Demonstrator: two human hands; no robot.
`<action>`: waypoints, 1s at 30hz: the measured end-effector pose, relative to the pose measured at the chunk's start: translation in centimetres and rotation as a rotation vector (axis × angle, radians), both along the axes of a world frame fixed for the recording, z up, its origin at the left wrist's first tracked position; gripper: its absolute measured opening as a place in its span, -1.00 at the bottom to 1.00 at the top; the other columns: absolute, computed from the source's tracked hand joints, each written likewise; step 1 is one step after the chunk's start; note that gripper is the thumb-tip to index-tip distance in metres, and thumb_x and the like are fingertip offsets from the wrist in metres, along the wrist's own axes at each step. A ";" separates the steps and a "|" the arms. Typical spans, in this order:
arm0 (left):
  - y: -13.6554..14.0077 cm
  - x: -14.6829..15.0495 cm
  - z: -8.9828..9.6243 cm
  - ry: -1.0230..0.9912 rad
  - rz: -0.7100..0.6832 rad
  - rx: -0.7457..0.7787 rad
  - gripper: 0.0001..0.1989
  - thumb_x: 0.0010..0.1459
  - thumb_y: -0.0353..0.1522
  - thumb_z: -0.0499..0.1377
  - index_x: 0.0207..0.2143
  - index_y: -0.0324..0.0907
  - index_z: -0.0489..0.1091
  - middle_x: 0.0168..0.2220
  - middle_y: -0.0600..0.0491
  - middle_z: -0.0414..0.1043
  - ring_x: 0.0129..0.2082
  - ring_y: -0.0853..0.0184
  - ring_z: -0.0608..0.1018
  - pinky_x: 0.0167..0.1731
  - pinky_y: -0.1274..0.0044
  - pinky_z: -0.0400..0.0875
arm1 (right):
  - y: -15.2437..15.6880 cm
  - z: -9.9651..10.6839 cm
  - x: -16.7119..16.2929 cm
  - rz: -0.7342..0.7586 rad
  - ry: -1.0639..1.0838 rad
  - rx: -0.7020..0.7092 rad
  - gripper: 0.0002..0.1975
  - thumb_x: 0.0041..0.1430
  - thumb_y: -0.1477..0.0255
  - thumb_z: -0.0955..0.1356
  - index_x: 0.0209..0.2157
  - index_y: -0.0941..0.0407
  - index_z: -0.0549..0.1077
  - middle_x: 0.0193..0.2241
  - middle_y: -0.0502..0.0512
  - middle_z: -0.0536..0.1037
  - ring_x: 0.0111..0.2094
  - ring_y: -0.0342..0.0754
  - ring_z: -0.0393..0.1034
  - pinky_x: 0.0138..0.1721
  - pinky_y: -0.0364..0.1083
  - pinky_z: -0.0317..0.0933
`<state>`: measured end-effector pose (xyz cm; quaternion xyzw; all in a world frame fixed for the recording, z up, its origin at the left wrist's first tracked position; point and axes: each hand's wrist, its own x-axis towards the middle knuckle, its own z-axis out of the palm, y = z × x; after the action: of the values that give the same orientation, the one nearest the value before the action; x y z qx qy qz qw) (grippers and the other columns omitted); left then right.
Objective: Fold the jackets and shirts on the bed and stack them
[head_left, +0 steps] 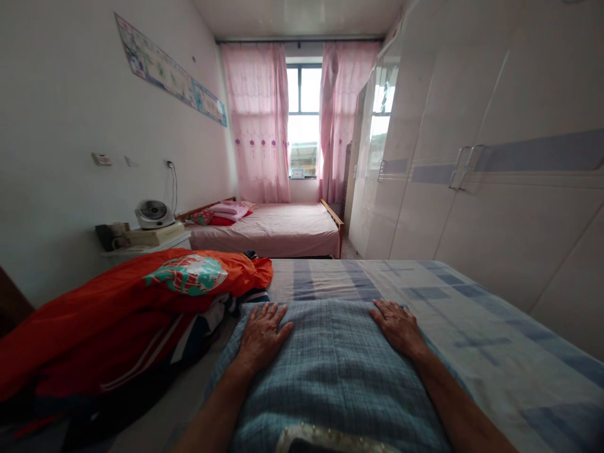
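A blue-grey woven cloth item (337, 365), perhaps a folded garment, lies spread on the bed in front of me. My left hand (264, 333) rests flat on its far left part, fingers stretched out and thumb apart. On the far right part lies my right hand (396, 324), palm down with its fingers extended. Neither hand grips the cloth. At the bottom edge a pale beaded trim (330, 435) around something dark shows only in part; I cannot tell what it belongs to.
Left of the cloth is a heap of clothes with an orange garment (117, 289) on top. The checked bedsheet (476, 327) extends to the right, beside white wardrobes (472, 220). A small fan (155, 214) stands on the left; a pink-covered bed (283, 226) is beyond.
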<state>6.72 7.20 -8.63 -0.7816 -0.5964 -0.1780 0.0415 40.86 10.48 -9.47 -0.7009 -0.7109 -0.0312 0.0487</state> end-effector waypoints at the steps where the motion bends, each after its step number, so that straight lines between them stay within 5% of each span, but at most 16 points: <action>1: 0.0 0.0 0.0 -0.003 0.000 -0.002 -0.50 0.25 -0.11 -0.10 0.13 -0.13 0.24 0.16 -0.09 0.24 0.20 0.11 0.20 0.17 0.18 -0.01 | 0.1 -0.1 0.1 0.006 -0.004 0.001 -0.47 0.28 0.22 0.01 0.19 0.08 0.18 0.22 0.11 0.16 0.24 0.11 -0.03 0.19 0.15 -0.20; 10: 0.1 -0.2 0.7 -0.056 0.005 -0.014 -0.57 0.27 -0.18 -0.11 0.06 -0.13 0.32 0.14 -0.04 0.27 0.19 0.19 0.22 0.18 0.24 0.01 | -0.3 0.2 -0.3 -0.020 0.062 0.006 -0.47 0.28 0.22 0.03 0.19 0.09 0.18 0.22 0.09 0.17 0.25 0.07 -0.06 0.20 0.13 -0.24; 15: -1.6 -2.4 2.0 -0.148 0.145 0.013 -0.50 0.24 -0.22 -0.12 0.13 -0.32 0.21 0.22 -0.21 0.09 0.23 0.14 0.14 0.18 0.29 0.03 | -0.6 0.9 -0.6 -0.051 0.108 0.001 -0.48 0.27 0.22 0.05 0.18 0.12 0.20 0.22 0.10 0.16 0.25 0.07 -0.05 0.20 0.13 -0.24; 18: -3.7 -4.6 1.7 -0.282 0.250 -0.101 -0.37 0.19 -0.14 -0.12 0.14 -0.43 0.15 0.18 -0.28 0.14 0.20 0.10 0.21 0.16 0.32 0.07 | -0.9 2.8 -1.6 -0.044 0.131 0.006 -0.45 0.27 0.21 0.06 0.19 0.16 0.17 0.23 0.16 0.14 0.25 0.08 -0.05 0.20 0.11 -0.18; 24: -6.1 -8.2 0.9 -0.476 0.364 -0.357 -0.18 0.02 0.01 -0.06 0.11 -0.52 0.16 0.13 -0.35 0.21 0.14 -0.01 0.29 0.11 0.29 0.14 | -3.1 8.0 -7.9 0.254 0.269 0.159 -0.37 0.25 0.11 0.03 0.23 0.17 0.10 0.26 0.17 0.05 0.28 0.03 -0.16 0.23 0.06 -0.27; 27: -6.1 -8.9 1.2 -0.618 0.396 -0.420 -0.20 -0.09 0.05 0.06 -0.02 -0.46 0.31 0.03 -0.33 0.34 0.08 -0.08 0.35 0.07 0.29 0.20 | -3.3 6.9 -11.1 0.310 0.292 0.153 -0.34 0.23 0.07 0.05 0.25 0.15 0.05 0.28 0.16 -0.02 0.29 0.05 -0.24 0.23 0.09 -0.35; 30: -6.4 -8.4 1.8 -0.937 0.324 -0.585 -0.37 -0.17 0.03 0.18 -0.21 -0.32 0.43 -0.19 -0.17 0.52 -0.08 -0.04 0.49 -0.06 0.33 0.35 | -2.8 4.0 -12.7 0.319 0.285 -0.011 -0.32 0.22 0.07 0.06 0.25 0.18 0.03 0.29 0.18 -0.06 0.29 0.09 -0.25 0.23 0.12 -0.36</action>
<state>-1.65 0.83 -6.79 -0.4969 -0.6875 -0.3243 -0.4186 28.18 7.68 -5.45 -0.5769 -0.7990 0.0802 0.1494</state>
